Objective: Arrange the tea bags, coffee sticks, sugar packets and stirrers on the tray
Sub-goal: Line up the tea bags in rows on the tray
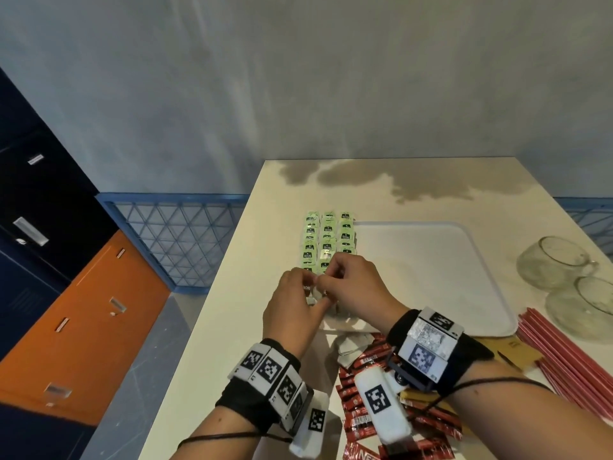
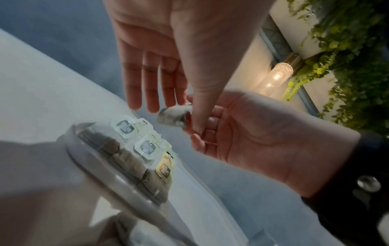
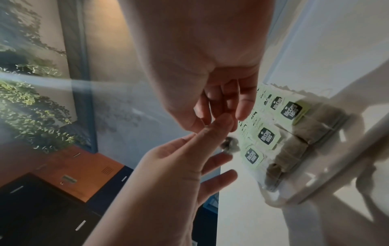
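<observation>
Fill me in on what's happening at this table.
A person is laying out drink supplies on a white tray. Three rows of green-tagged tea bags already line its left side. Both hands meet above the near end of those rows: the left hand and right hand pinch one more small tea bag between their fingertips. The red coffee sticks and red stirrers lie on the table, off the tray, near two glass cups.

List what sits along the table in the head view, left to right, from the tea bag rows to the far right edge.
Tea bag rows → white tray → red stirrers → glass cups. Hands and coffee sticks overlap, so they are left out.
</observation>
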Motion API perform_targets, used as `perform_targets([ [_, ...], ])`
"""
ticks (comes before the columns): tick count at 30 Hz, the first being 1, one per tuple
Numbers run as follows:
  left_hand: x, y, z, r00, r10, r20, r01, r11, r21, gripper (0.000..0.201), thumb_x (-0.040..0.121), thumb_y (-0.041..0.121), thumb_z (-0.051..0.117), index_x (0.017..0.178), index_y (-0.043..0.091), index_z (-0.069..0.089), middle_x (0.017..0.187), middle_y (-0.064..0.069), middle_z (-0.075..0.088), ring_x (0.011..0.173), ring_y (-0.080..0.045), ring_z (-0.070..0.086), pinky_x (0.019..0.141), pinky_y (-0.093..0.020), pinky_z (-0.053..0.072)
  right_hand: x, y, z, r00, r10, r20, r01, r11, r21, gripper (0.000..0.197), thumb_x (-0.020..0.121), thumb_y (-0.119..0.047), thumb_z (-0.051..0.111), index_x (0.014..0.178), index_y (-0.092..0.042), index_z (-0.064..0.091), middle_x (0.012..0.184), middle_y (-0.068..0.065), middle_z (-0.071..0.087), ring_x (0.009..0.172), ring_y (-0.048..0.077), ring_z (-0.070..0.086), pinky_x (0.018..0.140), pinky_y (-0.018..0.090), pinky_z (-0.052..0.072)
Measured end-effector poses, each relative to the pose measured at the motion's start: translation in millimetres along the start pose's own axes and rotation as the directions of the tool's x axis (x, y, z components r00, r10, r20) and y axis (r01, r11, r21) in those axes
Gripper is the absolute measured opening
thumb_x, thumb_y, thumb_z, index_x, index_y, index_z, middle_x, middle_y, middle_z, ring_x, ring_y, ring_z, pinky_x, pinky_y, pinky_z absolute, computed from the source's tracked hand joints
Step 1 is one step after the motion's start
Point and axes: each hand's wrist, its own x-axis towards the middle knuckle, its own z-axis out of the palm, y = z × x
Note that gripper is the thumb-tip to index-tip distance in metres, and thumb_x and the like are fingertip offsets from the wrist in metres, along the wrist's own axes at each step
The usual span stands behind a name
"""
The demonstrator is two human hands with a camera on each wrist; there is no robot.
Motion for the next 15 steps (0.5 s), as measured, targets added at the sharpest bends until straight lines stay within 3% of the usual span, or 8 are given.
perform_targets([
  [2,6.4,-6.6,-0.4,1.0,-0.018,0.009,0.018,0.996,-0.085,0.019,0.087,0.03,0.066,0.104,0.021,0.063,0.102,0.007,0.066,0.089,-0.011,0.064,0.079,-0.037,0.054,-0.4,-0.5,-0.6,0.999,-0.002,0.037,0.001,1.0,0.007,0.02,0.082,-0.028,0.073,0.077,-0.011,0.064,0.074,0.001,0.066,0.068,0.014,0.059,0.063,0.029,0.046],
  [4,12.5,-15.0,-3.5,0.998,-0.058,0.02,0.06,0.991,-0.117,0.013,0.09,0.029,0.064,0.099,0.021,0.07,0.09,0.007,0.072,0.083,-0.01,0.067,0.077,-0.032,0.055,-1.3,3.7,-3.8,0.998,0.007,0.064,-0.008,1.0,0.015,0.018,0.082,-0.032,0.074,0.081,-0.014,0.068,0.08,0.0,0.069,0.076,0.014,0.064,0.069,0.03,0.05],
  [6,16.3,-25.5,-4.2,0.986,-0.143,0.083,0.156,0.973,-0.171,0.009,0.089,0.026,0.068,0.091,0.018,0.074,0.081,0.007,0.074,0.077,-0.008,0.068,0.071,-0.025,0.051,-2.9,12.7,-10.3,0.997,0.014,0.074,-0.014,1.0,0.004,0.015,0.083,-0.03,0.075,0.085,-0.016,0.07,0.082,-0.003,0.069,0.076,0.01,0.063,0.069,0.026,0.05],
  [8,17.8,-34.7,-2.3,0.951,-0.249,0.181,0.294,0.911,-0.288,0.006,0.086,0.018,0.073,0.082,0.014,0.075,0.073,0.003,0.075,0.068,-0.007,0.068,0.069,-0.024,0.05,-4.6,22.9,-17.9,0.996,0.028,0.081,-0.027,0.999,-0.017,0.012,0.084,-0.027,0.074,0.086,-0.015,0.07,0.083,-0.005,0.069,0.074,0.007,0.062,0.066,0.021,0.048],
  [11,20.6,-47.0,4.2,0.904,-0.334,0.266,0.41,0.851,-0.328,0.006,0.083,0.014,0.076,0.081,0.008,0.076,0.075,-0.002,0.076,0.065,-0.009,0.067,0.07,-0.026,0.052,-6.7,36.4,-28.2,0.994,0.067,0.086,-0.064,0.997,-0.039,0.01,0.087,-0.023,0.072,0.089,-0.013,0.07,0.084,-0.003,0.07,0.072,0.007,0.062,0.064,0.018,0.044],
  [13,21.7,-51.2,6.4,0.893,-0.342,0.293,0.433,0.832,-0.347,0.006,0.081,0.012,0.078,0.084,0.007,0.076,0.079,-0.004,0.076,0.067,-0.01,0.068,0.065,-0.02,0.051,-8.8,42.2,-33.8,0.993,0.08,0.092,-0.077,0.996,-0.034,0.009,0.088,-0.021,0.071,0.09,-0.012,0.07,0.085,-0.001,0.071,0.07,0.008,0.064,0.062,0.016,0.046],
  [15,25.7,-54.9,7.3,0.894,-0.333,0.299,0.427,0.836,-0.346,0.01,0.077,0.012,0.081,0.086,0.009,0.076,0.082,-0.004,0.076,0.075,-0.015,0.069,0.071,-0.023,0.053,-10.4,46.6,-38.0,0.991,0.089,0.096,-0.086,0.996,-0.034,0.008,0.088,-0.02,0.071,0.09,-0.013,0.07,0.083,0.0,0.071,0.069,0.011,0.065,0.06,0.015,0.047],
])
